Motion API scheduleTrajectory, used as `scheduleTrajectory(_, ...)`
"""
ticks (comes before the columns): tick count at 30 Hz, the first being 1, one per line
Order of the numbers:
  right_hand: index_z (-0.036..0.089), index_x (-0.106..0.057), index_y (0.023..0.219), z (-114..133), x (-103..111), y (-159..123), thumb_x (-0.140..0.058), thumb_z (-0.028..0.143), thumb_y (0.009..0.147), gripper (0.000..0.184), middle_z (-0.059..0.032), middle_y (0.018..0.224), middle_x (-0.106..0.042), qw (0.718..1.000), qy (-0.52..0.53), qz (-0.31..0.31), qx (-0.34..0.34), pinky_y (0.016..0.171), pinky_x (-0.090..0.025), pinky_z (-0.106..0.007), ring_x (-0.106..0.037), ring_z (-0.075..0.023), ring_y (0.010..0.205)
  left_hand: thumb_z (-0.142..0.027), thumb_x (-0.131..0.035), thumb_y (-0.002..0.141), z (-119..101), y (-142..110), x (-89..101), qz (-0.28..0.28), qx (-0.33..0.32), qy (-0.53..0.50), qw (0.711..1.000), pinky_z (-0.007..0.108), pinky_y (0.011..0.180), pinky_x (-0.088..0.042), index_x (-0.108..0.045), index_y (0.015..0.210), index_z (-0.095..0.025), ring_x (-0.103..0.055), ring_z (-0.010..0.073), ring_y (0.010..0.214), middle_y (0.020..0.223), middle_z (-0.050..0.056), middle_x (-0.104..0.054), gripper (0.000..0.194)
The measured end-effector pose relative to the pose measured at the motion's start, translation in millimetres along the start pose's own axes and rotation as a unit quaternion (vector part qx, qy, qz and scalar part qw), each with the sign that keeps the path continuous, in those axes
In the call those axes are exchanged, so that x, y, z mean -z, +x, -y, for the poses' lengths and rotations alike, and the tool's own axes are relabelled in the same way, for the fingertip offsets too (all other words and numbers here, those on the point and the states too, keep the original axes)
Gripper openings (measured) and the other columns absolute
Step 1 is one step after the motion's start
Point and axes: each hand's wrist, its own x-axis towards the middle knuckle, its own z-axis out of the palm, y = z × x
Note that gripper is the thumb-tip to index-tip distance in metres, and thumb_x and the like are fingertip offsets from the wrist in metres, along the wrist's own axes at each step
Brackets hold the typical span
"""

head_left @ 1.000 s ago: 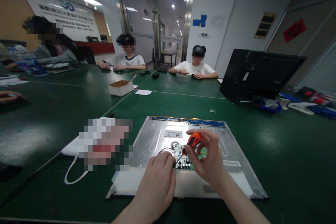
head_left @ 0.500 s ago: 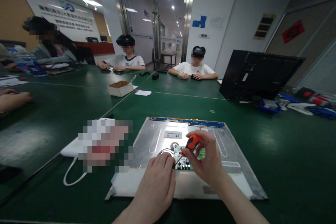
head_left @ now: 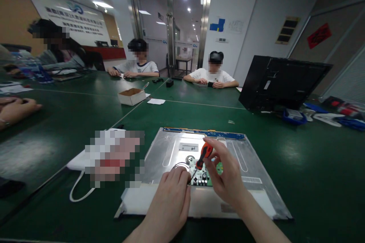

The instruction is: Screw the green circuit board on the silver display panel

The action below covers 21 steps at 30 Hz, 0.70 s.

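Note:
My right hand (head_left: 227, 172) grips a screwdriver with an orange and black handle (head_left: 204, 154), tilted so that its thin shaft points down and left. The shaft runs to the lower left corner of a small green circuit board (head_left: 203, 177), partly covered by my right hand. My left hand (head_left: 172, 193) lies at the board's left edge, fingers together and bent, right by the shaft's tip. What those fingertips hold is hidden. Dark wires (head_left: 180, 165) loop behind them. Under both hands lies a flat silver display panel (head_left: 155, 159) with a blue strip (head_left: 185, 130) along its far edge.
On the green table (head_left: 285, 171), a white object with a loop cord (head_left: 78, 186) lies left, partly blurred out. Further off are an open box (head_left: 132, 98), a black monitor (head_left: 285, 83) and a blue tray (head_left: 295, 117). Several people sit around; another person's hand (head_left: 19, 109) is far left.
My right hand has rolled the screwdriver handle, which now stands a little steeper. My left hand stays in place. At the far left, another person's hand has come further into view.

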Motion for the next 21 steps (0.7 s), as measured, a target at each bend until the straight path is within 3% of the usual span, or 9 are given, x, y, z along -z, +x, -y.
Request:
scheduleTrajectory(7,0.027,-0.041,0.127,-0.6,-5.7,-2.2,-0.061,0.014,0.091,0.043,-0.0068,0.109,-0.065,0.997,0.018,-0.071,-0.007,0.048,-0.050,-0.021,-0.062,-0.0114,0.066,-0.010,-0.034,0.094,0.4,0.9,0.2,0.017,0.008,-0.020,1.000,0.051,0.091,-0.043,-0.055,0.101,-0.018,-0.054,0.0304,0.102,0.109,0.012,-0.059,0.024)
scheduleTrajectory(11,0.025,-0.041,0.130,0.1,-4.4,-2.6,-0.060,0.013,0.092,0.044,-0.0051,0.102,-0.065,0.998,0.012,-0.054,-0.008,0.048,-0.050,-0.022,-0.061,-0.0115,0.064,-0.010,-0.035,0.094,0.4,0.6,-0.1,0.017,0.012,-0.022,1.000,0.052,0.092,-0.043,-0.055,0.101,-0.018,-0.054,0.0307,0.104,0.110,0.012,-0.059,0.023)
scheduleTrajectory(21,0.023,-0.044,0.137,-0.8,-0.6,-1.0,-0.049,0.011,0.097,0.042,-0.0100,0.114,-0.062,1.000,-0.016,-0.016,0.003,0.050,-0.053,-0.022,-0.063,-0.0106,0.066,-0.010,-0.035,0.093,-0.1,-0.8,1.1,0.014,0.008,-0.015,1.000,0.052,0.092,-0.044,-0.056,0.103,-0.018,-0.055,0.0308,0.104,0.110,0.012,-0.060,0.024)
